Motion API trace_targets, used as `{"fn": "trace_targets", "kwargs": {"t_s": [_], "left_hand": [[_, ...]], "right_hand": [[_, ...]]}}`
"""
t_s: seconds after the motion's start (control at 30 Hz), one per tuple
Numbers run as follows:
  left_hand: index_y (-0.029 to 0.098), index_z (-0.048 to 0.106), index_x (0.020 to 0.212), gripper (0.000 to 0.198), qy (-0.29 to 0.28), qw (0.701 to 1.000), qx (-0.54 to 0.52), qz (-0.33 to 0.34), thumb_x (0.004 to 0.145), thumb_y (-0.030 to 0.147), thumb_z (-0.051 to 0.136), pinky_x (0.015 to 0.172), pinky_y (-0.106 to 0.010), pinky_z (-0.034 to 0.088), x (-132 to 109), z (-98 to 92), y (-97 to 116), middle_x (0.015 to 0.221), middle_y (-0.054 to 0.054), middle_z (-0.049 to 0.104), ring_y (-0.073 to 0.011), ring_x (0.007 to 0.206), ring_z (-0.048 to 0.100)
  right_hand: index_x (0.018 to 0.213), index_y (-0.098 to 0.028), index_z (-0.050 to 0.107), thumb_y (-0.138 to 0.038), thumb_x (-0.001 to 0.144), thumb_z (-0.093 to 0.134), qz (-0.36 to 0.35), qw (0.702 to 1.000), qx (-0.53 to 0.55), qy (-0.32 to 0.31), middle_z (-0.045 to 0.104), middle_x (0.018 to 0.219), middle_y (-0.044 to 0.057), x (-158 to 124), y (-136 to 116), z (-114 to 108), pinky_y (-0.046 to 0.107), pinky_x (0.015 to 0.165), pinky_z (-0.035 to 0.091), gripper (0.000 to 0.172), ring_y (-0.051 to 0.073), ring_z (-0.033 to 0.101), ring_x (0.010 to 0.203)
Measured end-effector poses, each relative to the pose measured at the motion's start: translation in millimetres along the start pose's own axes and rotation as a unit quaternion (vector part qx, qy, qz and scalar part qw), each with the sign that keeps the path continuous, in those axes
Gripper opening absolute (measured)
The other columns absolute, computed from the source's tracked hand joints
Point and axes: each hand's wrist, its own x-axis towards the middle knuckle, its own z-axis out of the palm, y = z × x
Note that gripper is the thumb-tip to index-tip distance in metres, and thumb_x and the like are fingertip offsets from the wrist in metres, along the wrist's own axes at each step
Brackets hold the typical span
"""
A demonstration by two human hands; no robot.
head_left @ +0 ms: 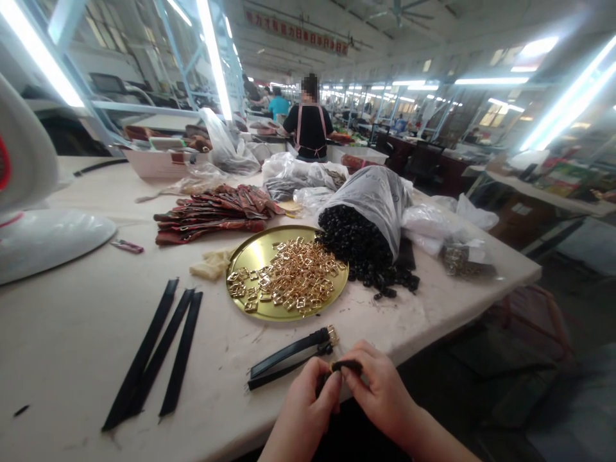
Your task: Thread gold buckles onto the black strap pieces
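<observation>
My left hand [315, 391] and my right hand [375, 378] meet at the table's front edge, both closed on one black strap [349, 364]. A bit of gold shows between the fingertips; it looks like a buckle, mostly hidden. Just beyond my hands lies a finished-looking black strap [289, 353] with a gold buckle [332, 333] at its end. To the left rest three loose black strips [180, 353], side by side. A round gold tray [255, 240] holds a heap of gold buckles [303, 273].
Behind the tray, a plastic bag [378, 192] spills small black pieces [360, 247]. Reddish-brown folded pieces [216, 212] lie at the back left, near small snips [128, 246]. A white machine base [58, 237] stands far left. A person [308, 125] works beyond the table.
</observation>
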Motion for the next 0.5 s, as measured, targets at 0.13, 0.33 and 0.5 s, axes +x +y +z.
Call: {"fn": "trace_targets", "kwargs": {"t_s": [0.13, 0.33, 0.5], "left_hand": [[0.019, 0.048, 0.073, 0.021, -0.015, 1.000, -0.015, 0.001, 0.081, 0.039, 0.043, 0.040, -0.019, 0.033, 6.5, -3.6, -0.3, 0.057, 0.005, 0.053, -0.0085, 0.041, 0.043], [0.019, 0.047, 0.071, 0.018, -0.029, 0.998, -0.061, -0.003, 0.080, 0.034, 0.044, 0.044, -0.020, 0.038, 15.7, -7.7, 5.9, 0.060, 0.003, 0.057, -0.0095, 0.043, 0.049], [0.020, 0.042, 0.065, 0.021, -0.022, 0.996, -0.079, -0.018, 0.077, 0.036, 0.048, 0.044, -0.020, 0.037, 25.6, -6.1, 4.7, 0.050, 0.005, 0.052, -0.0112, 0.045, 0.050]], "right_hand": [[0.088, -0.020, 0.058, -0.015, 0.081, 0.051, 0.001, 0.996, -0.070, 0.047, 0.060, 0.079, 0.004, 5.4, 6.7, 9.8, 0.030, 0.068, 0.044, 0.011, 0.018, 0.055, 0.075], [0.078, -0.019, 0.053, -0.012, 0.079, 0.051, 0.063, 0.995, -0.042, 0.070, 0.056, 0.075, 0.003, 15.2, 8.9, 14.5, 0.029, 0.063, 0.044, 0.007, 0.017, 0.054, 0.071], [0.086, -0.020, 0.055, -0.013, 0.080, 0.048, 0.027, 0.999, 0.014, 0.024, 0.056, 0.080, 0.004, 19.8, 5.9, 6.5, 0.030, 0.068, 0.044, 0.011, 0.017, 0.054, 0.076]]}}
